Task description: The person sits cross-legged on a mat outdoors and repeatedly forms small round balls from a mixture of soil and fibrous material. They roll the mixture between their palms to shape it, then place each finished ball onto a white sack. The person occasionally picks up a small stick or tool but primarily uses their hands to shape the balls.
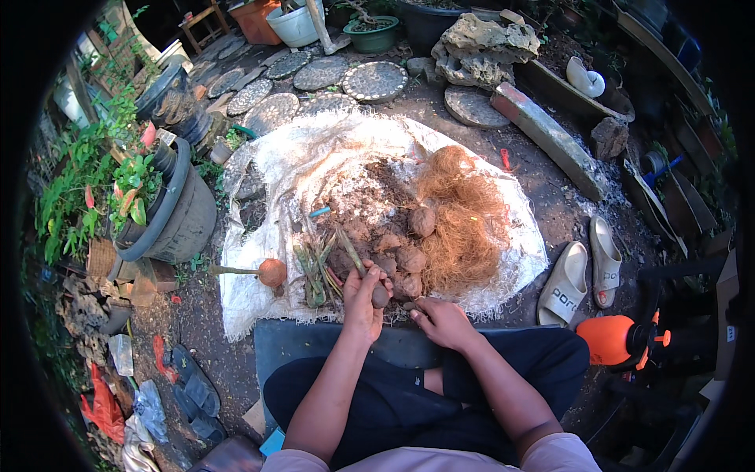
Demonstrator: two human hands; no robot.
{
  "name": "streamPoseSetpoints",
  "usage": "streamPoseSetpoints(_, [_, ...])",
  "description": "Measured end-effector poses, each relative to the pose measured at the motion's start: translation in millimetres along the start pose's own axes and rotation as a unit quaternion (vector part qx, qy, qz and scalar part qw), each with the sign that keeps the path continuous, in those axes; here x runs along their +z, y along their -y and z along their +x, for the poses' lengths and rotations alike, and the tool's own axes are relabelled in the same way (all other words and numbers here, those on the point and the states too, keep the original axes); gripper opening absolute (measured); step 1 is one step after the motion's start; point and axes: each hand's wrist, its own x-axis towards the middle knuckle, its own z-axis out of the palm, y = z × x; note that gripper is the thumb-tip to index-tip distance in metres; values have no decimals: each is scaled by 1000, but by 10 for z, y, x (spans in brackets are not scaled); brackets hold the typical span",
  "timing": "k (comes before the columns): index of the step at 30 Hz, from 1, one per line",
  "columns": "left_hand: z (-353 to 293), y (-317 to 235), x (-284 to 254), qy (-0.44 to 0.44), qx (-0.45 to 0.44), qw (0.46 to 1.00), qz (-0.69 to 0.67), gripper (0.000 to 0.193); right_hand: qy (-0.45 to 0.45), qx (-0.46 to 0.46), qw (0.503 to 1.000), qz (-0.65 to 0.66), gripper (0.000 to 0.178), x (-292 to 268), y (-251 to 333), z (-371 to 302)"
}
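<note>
My left hand is closed around a thick green stem cutting, which points up and away from me. A rounded grey-brown end shows at the fingers, apparently belonging to the same piece. Close by on the right, my right hand has its thumb and fingers pinched together at a small brownish thing, too small to name. Several round brown balls sit just beyond my hands. More cut green stems lie left of them. Farther left rests a reddish-brown ball with a stem sticking out of it.
A white woven sack lies spread beneath everything, bearing loose soil and a heap of brown fibre. An orange spray bottle and pale slippers are at right. A large potted plant stands left.
</note>
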Motion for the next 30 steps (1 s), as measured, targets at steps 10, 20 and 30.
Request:
streamPoseSetpoints(10, [91, 44, -195, 67, -48, 990, -115, 17, -58, -21, 995, 73, 29, -45, 6, -10])
streamPoseSetpoints(20, [21, 168, -156, 47, 47, 993, 97, 20, -105, 3, 968, 228, 23, -162, 86, -110])
streamPoseSetpoints(30, [-282, -16, -125, 32, 85, 947, 307, 18, -140, -63, 953, 262, 30, -196, 157, -251])
